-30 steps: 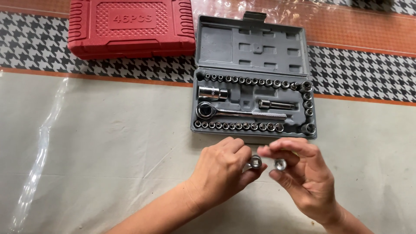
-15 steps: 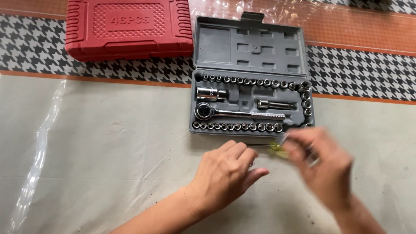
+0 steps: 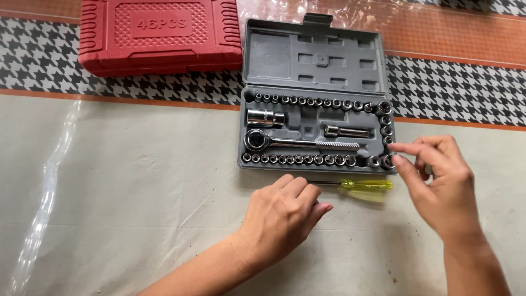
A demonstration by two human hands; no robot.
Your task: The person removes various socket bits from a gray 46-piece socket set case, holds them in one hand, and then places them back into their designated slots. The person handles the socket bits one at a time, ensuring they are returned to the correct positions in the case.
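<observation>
An open grey socket case [image 3: 315, 55] lies at the top middle, with rows of small chrome sockets [image 3: 298, 159], a ratchet handle [image 3: 301, 143], an extension bar [image 3: 345, 131] and a large socket [image 3: 264, 117] seated in its tray. My right hand [image 3: 438, 186] is at the tray's lower right corner; thumb and forefinger are slightly apart, the thumb tip touching the corner socket [image 3: 388, 160]. My left hand [image 3: 285, 216] rests palm down on the table below the case, fingers curled together; its palm is hidden. A yellow-handled screwdriver [image 3: 364, 185] lies between the hands, its shaft near my left fingertips.
A closed red plastic case [image 3: 159, 33] sits at the top left, beside the grey one. The table has a beige cover under clear plastic [image 3: 49, 186], with a black-and-white houndstooth band [image 3: 460, 87] along the far side.
Both hands held sockets together a second ago. My right hand has since moved up and right to the tray's corner, uncovering the screwdriver. My left hand has settled flat on the table.
</observation>
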